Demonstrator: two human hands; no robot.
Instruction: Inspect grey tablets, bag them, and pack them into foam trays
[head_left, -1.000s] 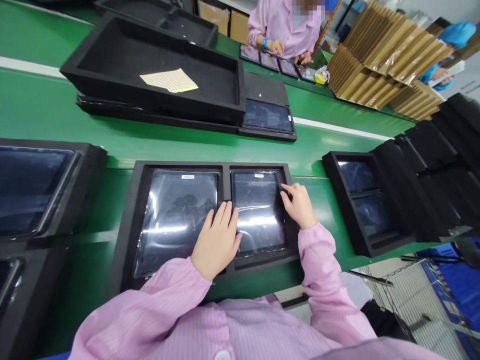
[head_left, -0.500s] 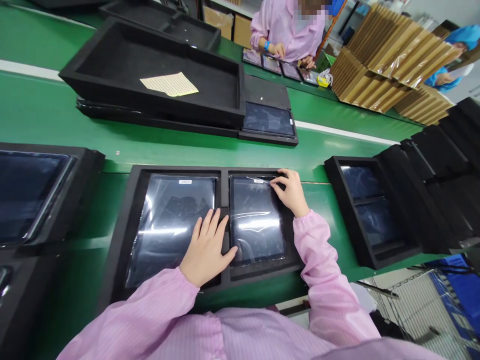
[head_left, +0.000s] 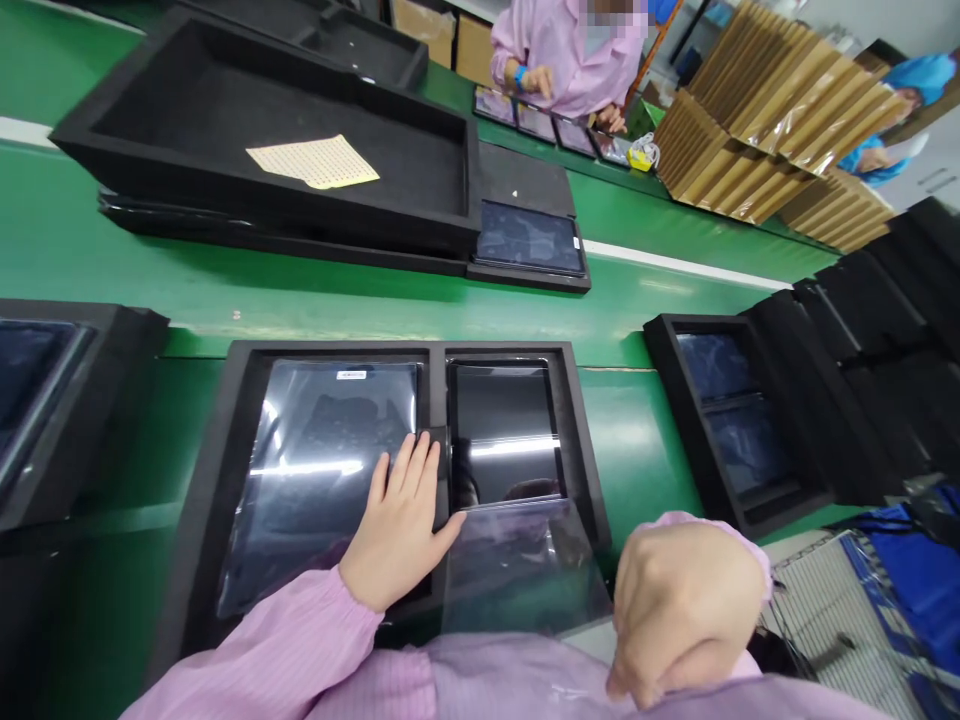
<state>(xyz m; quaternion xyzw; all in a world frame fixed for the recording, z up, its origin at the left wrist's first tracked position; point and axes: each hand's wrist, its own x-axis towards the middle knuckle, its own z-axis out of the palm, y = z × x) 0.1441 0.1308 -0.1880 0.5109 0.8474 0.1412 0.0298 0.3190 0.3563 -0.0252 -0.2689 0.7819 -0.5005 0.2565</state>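
Observation:
A black foam tray (head_left: 589, 440) in front of me holds two flat tablet screens side by side. Clear film with a white label covers the left screen (head_left: 322, 430). The right screen (head_left: 506, 415) shows bare, dark and glossy in its upper part. A clear protective film (head_left: 525, 570) hangs over its lower end and the tray's front edge. My left hand (head_left: 401, 530) lies open, fingers spread, across the divider and the left screen's edge. Near my body, my right hand (head_left: 679, 600) is closed at the film's side, gripping it; the fingertips are mostly hidden.
Beyond the tray lies a big black foam tray (head_left: 300, 100) with a yellow sticker sheet (head_left: 315, 162). More foam trays stand left (head_left: 112, 380) and right (head_left: 660, 380). Across the green bench (head_left: 360, 310), a person in pink (head_left: 562, 50) works near stacked cardboard dividers (head_left: 772, 110).
My right hand has moved from the right screen's top corner down toward my body, peeling the labelled film off most of that screen. My left hand stays over the divider.

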